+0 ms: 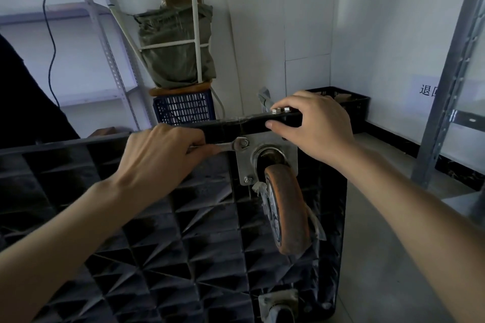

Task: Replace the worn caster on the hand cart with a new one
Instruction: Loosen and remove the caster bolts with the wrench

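My left hand [160, 157] grips the wrench [231, 145] on a caster [286, 207] plate bolt [244, 142] — loosening, I judge. My right hand [315, 118] clasps the cart [157, 231] edge at the far right corner — next, steady turns.

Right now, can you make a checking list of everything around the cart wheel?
Surface: hand cart tipped up, ribbed black underside facing the camera.
Job's things: orange caster on its bolted mounting plate; wrench set on the plate's upper left bolt.
Clutter: blue crate, green sack, black crate.
Grippers: left hand grips the wrench; right hand grips the cart's top edge.
Cables: dark cable hanging at left.
Surroundings: white walls, metal shelving, another person's hand at the top left.
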Action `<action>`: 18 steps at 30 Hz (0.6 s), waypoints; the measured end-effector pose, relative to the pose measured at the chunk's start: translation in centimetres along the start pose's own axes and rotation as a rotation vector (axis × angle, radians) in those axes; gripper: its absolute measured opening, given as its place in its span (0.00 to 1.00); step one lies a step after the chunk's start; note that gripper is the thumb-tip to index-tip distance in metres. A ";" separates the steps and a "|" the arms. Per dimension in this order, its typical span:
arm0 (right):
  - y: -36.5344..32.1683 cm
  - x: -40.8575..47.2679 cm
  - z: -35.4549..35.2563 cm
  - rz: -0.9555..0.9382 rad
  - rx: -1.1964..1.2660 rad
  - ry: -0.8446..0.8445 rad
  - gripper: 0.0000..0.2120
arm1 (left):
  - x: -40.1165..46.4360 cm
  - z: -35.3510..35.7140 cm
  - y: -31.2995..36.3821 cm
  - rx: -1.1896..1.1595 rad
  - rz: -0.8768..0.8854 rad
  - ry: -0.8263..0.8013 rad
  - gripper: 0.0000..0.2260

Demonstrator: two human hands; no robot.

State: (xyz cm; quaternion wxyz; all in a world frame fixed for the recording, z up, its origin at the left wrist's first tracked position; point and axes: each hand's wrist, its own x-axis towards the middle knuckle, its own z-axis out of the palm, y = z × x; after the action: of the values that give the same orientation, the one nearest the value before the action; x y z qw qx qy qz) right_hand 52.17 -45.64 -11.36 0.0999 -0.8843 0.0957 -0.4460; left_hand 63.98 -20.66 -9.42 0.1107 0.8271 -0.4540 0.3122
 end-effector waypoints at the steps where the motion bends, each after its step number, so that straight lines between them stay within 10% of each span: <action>1: 0.0 0.0 0.0 0.002 0.000 0.002 0.13 | 0.4 -0.5 0.0 0.018 0.006 -0.025 0.19; 8: -0.1 0.0 0.1 0.015 -0.006 0.014 0.11 | 0.6 -1.1 1.1 0.178 -0.033 -0.053 0.21; 18: 0.1 0.1 0.1 0.007 -0.009 0.006 0.13 | -4.2 6.2 4.7 -0.796 -0.434 -0.136 0.23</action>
State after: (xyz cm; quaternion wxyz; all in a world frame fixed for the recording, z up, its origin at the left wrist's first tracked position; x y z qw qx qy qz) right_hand 52.30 -45.71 -11.39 0.0972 -0.8831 0.1008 -0.4477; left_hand 61.08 -23.38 -17.34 0.4528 0.8148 -0.3610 0.0280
